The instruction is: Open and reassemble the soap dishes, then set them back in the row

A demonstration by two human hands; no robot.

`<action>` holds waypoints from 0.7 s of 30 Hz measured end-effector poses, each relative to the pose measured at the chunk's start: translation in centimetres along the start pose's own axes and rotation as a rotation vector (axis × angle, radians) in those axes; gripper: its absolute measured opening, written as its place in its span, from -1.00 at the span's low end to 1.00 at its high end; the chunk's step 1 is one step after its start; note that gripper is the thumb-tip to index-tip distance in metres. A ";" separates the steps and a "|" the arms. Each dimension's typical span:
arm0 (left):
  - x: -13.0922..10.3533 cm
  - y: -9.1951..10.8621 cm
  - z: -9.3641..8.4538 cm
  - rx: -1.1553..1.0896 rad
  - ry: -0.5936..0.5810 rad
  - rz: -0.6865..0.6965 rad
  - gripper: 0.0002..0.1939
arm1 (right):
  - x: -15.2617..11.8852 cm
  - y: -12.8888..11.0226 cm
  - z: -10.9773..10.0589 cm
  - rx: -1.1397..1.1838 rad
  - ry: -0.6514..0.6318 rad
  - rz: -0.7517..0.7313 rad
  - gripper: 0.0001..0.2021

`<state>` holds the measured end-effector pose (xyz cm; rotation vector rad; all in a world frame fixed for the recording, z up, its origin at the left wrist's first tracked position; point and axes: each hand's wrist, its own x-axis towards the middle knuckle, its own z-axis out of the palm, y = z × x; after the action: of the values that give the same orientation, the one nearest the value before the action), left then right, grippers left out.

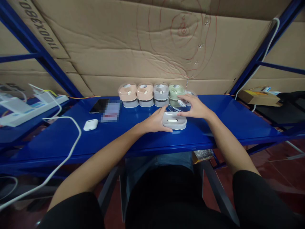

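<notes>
A small grey rounded box (177, 125) with a pale oblong piece on its top sits on the blue table in front of me. My left hand (156, 122) grips the left side of this box, thumb and fingers curved around it. Above and just behind the box, my right hand (195, 107) holds a clear plastic lid (175, 108), which is tilted and bears a small label. The fingers partly hide the lid. Farther back stand several similar boxes with clear lids in a row: two peach ones (145, 92), a grey one (161, 92) and a green one (175, 91).
On the left of the blue table (152, 141) lie a white earbud case (91, 125), a dark phone (98, 105) and a blurred-out rectangular item (111, 111). A white cable (77, 133) runs from a power strip (30, 111). Cardboard (107, 47) backs the table; an open carton (259, 97) is at right.
</notes>
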<state>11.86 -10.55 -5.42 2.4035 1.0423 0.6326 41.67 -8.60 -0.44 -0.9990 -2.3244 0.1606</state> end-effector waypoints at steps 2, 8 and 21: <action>0.4 -0.9 0.3 -0.113 0.046 -0.007 0.64 | -0.1 -0.7 0.3 0.024 -0.057 -0.046 -0.08; 0.8 -1.5 1.1 -0.225 0.119 -0.097 0.68 | 0.1 -1.8 2.7 0.018 -0.207 -0.043 -0.09; 0.8 -2.2 1.4 -0.141 0.133 -0.098 0.61 | -0.5 -1.2 4.5 -0.030 -0.224 0.016 -0.04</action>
<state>11.92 -8.88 -7.56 2.2001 1.1217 0.8122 38.58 -9.29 -3.96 -1.0621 -2.5280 0.2564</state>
